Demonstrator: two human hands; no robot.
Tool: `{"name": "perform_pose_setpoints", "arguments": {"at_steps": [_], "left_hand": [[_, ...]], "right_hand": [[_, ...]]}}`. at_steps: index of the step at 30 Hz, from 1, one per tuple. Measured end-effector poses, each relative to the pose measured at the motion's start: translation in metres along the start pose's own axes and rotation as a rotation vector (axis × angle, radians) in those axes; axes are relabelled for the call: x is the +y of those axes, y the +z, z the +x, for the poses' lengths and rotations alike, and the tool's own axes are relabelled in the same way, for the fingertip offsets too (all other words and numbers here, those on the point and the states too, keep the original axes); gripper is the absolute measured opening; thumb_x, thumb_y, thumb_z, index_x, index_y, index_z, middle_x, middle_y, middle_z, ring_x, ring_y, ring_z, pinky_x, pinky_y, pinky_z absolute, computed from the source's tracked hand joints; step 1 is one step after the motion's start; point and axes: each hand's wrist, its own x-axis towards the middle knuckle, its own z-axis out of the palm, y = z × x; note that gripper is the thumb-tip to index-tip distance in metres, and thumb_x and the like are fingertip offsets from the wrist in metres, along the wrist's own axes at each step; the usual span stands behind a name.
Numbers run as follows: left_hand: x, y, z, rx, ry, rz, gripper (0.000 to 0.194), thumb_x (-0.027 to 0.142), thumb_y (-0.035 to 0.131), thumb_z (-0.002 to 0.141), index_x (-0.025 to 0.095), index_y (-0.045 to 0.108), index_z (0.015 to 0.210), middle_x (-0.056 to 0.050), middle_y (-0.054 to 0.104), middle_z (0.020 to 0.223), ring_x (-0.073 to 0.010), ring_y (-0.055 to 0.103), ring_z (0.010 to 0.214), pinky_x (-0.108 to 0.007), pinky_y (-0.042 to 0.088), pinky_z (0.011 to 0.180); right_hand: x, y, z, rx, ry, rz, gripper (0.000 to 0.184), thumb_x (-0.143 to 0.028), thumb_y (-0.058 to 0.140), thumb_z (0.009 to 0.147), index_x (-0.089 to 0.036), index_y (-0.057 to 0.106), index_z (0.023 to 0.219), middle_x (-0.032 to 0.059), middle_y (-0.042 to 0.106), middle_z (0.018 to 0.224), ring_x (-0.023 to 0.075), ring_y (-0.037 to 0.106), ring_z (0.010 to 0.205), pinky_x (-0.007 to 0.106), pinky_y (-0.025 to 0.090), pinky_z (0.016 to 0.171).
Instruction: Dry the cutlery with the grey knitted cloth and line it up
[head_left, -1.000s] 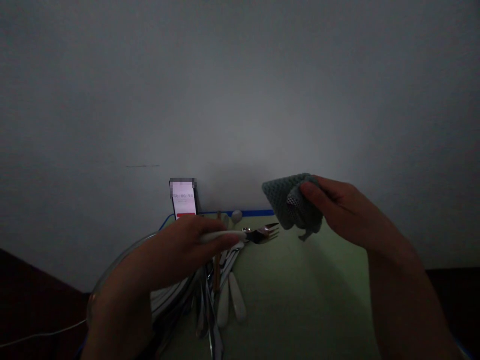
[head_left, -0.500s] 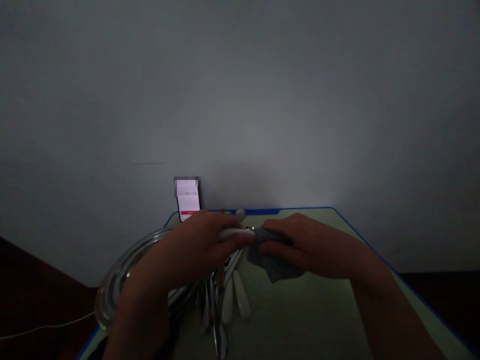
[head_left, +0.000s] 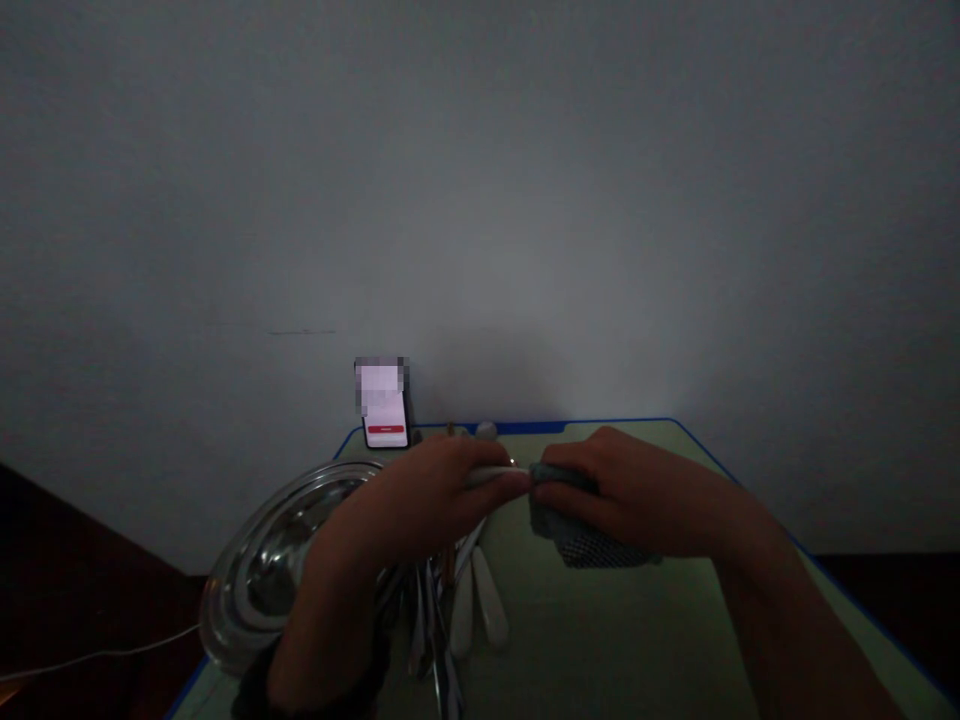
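My left hand (head_left: 442, 490) is closed on the pale handle (head_left: 495, 470) of a piece of cutlery, held level above the table. A small metal glint shows near its fingertips; the utensil's far end is hidden, so its exact kind cannot be made out. My right hand (head_left: 630, 490) pinches a folded grey-green cloth (head_left: 592, 545) against that end, thumb below and fingers on top. Beneath my left hand lies a pile of metal cutlery (head_left: 431, 630), partly covered by the hand and forearm. Two white handles (head_left: 476, 605) stick out of it toward me.
A shiny metal bowl (head_left: 225, 600) stands at the left, partly behind my forearm. A lit phone (head_left: 385, 405) leans on the wall at the table's back edge. The green table (head_left: 615, 640) has a blue rim. A white cable (head_left: 120, 650) runs off left.
Both hands have shifted slightly right in view, with the cutlery and the cloth still held. More of the bowl shows now. The whole view has moved a little too.
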Motion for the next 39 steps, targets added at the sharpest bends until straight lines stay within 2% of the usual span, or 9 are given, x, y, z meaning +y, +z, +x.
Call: {"name": "perform_pose_setpoints", "arguments": {"at_steps": [9, 13, 16, 20, 23, 28, 32, 39], "left_hand": [[0.002, -0.001, 0.001, 0.029, 0.016, 0.001, 0.038, 0.046, 0.04, 0.091, 0.019, 0.065, 0.084, -0.001, 0.064, 0.071, -0.0134, 0.057, 0.065, -0.022, 0.035, 0.057], [0.004, -0.003, 0.0, 0.031, 0.023, -0.017, 0.039, 0.048, 0.04, 0.09, 0.019, 0.066, 0.084, 0.001, 0.06, 0.067, -0.0116, 0.055, 0.061, -0.022, 0.034, 0.055], [0.008, -0.004, -0.001, 0.004, 0.048, -0.073, 0.039, 0.045, 0.038, 0.092, 0.018, 0.064, 0.084, 0.002, 0.058, 0.065, -0.0101, 0.053, 0.058, -0.021, 0.034, 0.054], [0.009, -0.006, -0.002, -0.017, 0.074, -0.131, 0.037, 0.042, 0.036, 0.093, 0.018, 0.062, 0.087, 0.002, 0.058, 0.069, -0.0107, 0.053, 0.061, -0.021, 0.036, 0.056], [0.004, -0.007, -0.005, 0.02, 0.057, -0.187, 0.032, 0.04, 0.038, 0.093, 0.018, 0.061, 0.1, 0.001, 0.061, 0.076, -0.0115, 0.054, 0.066, -0.021, 0.04, 0.059], [-0.013, -0.012, -0.017, 0.095, 0.034, -0.276, 0.032, 0.036, 0.043, 0.091, 0.023, 0.055, 0.118, 0.0, 0.067, 0.084, -0.0121, 0.059, 0.071, -0.022, 0.046, 0.063], [-0.022, -0.017, -0.025, 0.127, 0.043, -0.326, 0.032, 0.03, 0.049, 0.09, 0.027, 0.057, 0.12, 0.002, 0.071, 0.095, -0.0124, 0.062, 0.082, -0.022, 0.048, 0.074], [-0.023, -0.016, -0.021, 0.115, 0.021, -0.27, 0.031, 0.035, 0.055, 0.086, 0.024, 0.062, 0.115, -0.001, 0.072, 0.093, -0.0144, 0.065, 0.08, -0.023, 0.05, 0.07]], "right_hand": [[-0.001, -0.001, -0.001, 0.001, 0.005, 0.056, 0.03, -0.038, 0.042, 0.091, -0.018, 0.059, 0.077, 0.0011, 0.057, 0.065, 0.0121, 0.051, 0.059, 0.024, 0.03, 0.053], [0.004, -0.006, -0.003, 0.001, -0.02, 0.168, 0.031, -0.039, 0.044, 0.09, -0.018, 0.06, 0.074, -0.0025, 0.054, 0.06, 0.0089, 0.047, 0.053, 0.023, 0.03, 0.051], [0.01, -0.011, -0.006, -0.039, 0.038, 0.26, 0.033, -0.042, 0.047, 0.088, -0.018, 0.061, 0.069, -0.0047, 0.048, 0.052, 0.0072, 0.042, 0.046, 0.021, 0.028, 0.044], [0.016, -0.017, -0.011, -0.077, 0.108, 0.372, 0.029, -0.042, 0.052, 0.084, -0.018, 0.065, 0.078, -0.0046, 0.048, 0.054, 0.0073, 0.041, 0.046, 0.02, 0.028, 0.041], [0.018, -0.017, -0.013, -0.073, 0.106, 0.417, 0.026, -0.042, 0.053, 0.083, -0.019, 0.066, 0.082, -0.0044, 0.05, 0.056, 0.0071, 0.041, 0.047, 0.019, 0.028, 0.041], [0.02, -0.016, -0.017, -0.007, 0.133, 0.389, 0.029, -0.043, 0.052, 0.084, -0.018, 0.063, 0.077, -0.0042, 0.05, 0.055, 0.0069, 0.04, 0.045, 0.02, 0.028, 0.04], [0.021, -0.016, -0.017, -0.002, 0.12, 0.39, 0.034, -0.047, 0.049, 0.085, -0.018, 0.061, 0.074, -0.0044, 0.048, 0.055, 0.0069, 0.04, 0.045, 0.02, 0.027, 0.04], [0.021, -0.015, -0.017, 0.015, 0.123, 0.365, 0.032, -0.045, 0.049, 0.086, -0.018, 0.059, 0.071, -0.0053, 0.044, 0.054, 0.0065, 0.037, 0.045, 0.02, 0.026, 0.04]]}}
